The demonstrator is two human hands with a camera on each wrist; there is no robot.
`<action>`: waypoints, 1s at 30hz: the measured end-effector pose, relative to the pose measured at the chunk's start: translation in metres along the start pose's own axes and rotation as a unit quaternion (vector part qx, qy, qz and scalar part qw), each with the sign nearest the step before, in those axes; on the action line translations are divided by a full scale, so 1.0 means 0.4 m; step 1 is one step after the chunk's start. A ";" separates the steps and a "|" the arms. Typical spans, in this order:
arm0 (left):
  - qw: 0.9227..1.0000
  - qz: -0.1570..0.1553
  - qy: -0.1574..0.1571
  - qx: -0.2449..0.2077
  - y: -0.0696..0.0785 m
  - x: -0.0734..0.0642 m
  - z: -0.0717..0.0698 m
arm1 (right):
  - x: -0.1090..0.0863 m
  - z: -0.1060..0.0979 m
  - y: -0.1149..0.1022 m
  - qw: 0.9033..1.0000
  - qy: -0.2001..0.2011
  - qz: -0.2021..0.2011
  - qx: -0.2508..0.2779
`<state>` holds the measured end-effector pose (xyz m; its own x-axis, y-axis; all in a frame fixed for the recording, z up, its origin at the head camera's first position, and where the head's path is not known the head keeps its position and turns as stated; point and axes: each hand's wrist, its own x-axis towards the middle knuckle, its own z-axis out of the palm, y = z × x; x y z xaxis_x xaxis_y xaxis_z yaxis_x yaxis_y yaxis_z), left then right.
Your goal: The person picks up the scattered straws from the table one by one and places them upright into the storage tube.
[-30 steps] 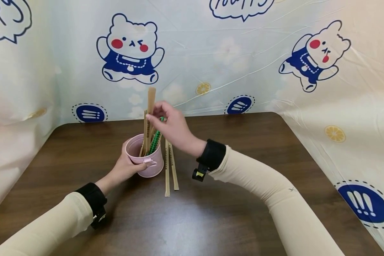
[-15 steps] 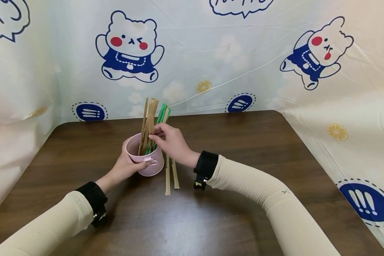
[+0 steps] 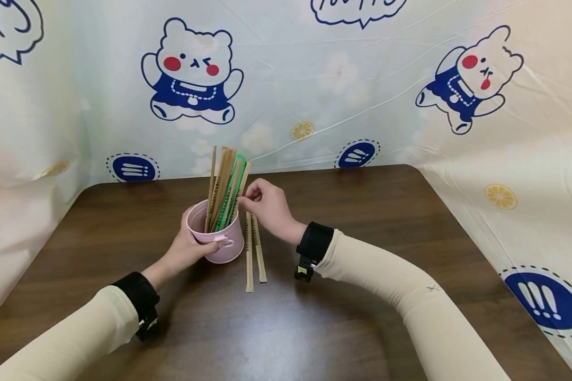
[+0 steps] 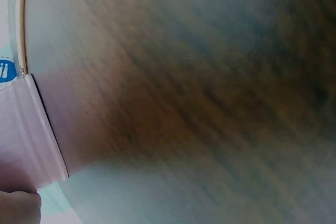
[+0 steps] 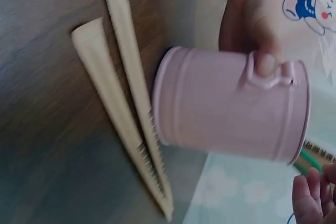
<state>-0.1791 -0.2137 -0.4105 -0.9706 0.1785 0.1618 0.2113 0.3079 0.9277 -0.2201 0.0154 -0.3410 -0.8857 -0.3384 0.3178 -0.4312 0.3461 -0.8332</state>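
A small pink bucket (image 3: 225,253) stands at the left middle of the table, and my left hand (image 3: 189,244) grips its side, thumb by the handle lug. Several slim paper-wrapped sticks lean inside it: brown ones (image 3: 217,193) with dark print and green-printed ones (image 3: 231,197). My right hand (image 3: 270,209) is just right of them, fingers loosely bent, thumb tip right at the edge of the rightmost stick. Two more wrapped sticks (image 5: 107,80) lie beside the bucket. In the left wrist view, the bucket's wall (image 4: 29,135) and a fingertip (image 4: 20,206) show at the left edge.
The dark wooden table (image 3: 352,296) ends at a back edge close behind the bucket. A pale curtain (image 3: 276,63) printed with bears hangs behind it and along both sides.
My right hand lowered brown sticks into the bucket, let them go and moved slightly right. The sticks now lean together, fanned to the right. My left hand and the bucket stay put.
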 end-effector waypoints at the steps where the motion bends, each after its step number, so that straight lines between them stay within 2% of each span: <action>1: 1.000 0.004 0.000 -0.001 -0.001 0.001 0.001 | 0.001 -0.005 0.009 1.000 0.005 0.006 0.001; 6: 1.000 0.011 -0.005 -0.002 -0.004 0.006 0.001 | 0.008 -0.036 0.048 0.999 0.031 0.042 0.006; 11: 1.000 0.008 -0.003 -0.005 -0.002 0.003 0.000 | 0.011 -0.061 0.085 0.995 0.025 0.092 0.012; 15: 1.000 0.009 0.000 -0.010 -0.002 0.001 0.000 | 0.012 -0.067 0.111 0.992 -0.002 0.122 -0.007; 18: 1.000 0.011 0.001 -0.009 -0.001 0.003 0.003 | 0.016 -0.067 0.125 0.989 -0.051 0.135 -0.044; 21: 1.000 0.011 0.001 -0.007 -0.001 0.005 0.004 | 0.025 -0.059 0.138 0.979 -0.116 0.144 -0.091; 24: 1.000 0.014 -0.001 -0.009 -0.001 0.004 0.005 | 0.036 -0.041 0.148 0.965 -0.165 0.165 -0.124; 27: 1.000 0.008 -0.001 -0.002 0.000 -0.001 0.002 | 0.052 -0.017 0.157 0.952 -0.188 0.186 -0.152; 30: 1.000 0.002 -0.002 0.009 0.001 0.000 0.004 | 0.068 0.002 0.171 0.942 -0.192 0.199 -0.189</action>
<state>-0.1787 -0.2120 -0.4108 -0.9691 0.1835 0.1646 0.2177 0.3233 0.9209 -0.2734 0.0293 -0.3896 -0.8940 -0.3825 -0.2332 -0.1726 0.7744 -0.6087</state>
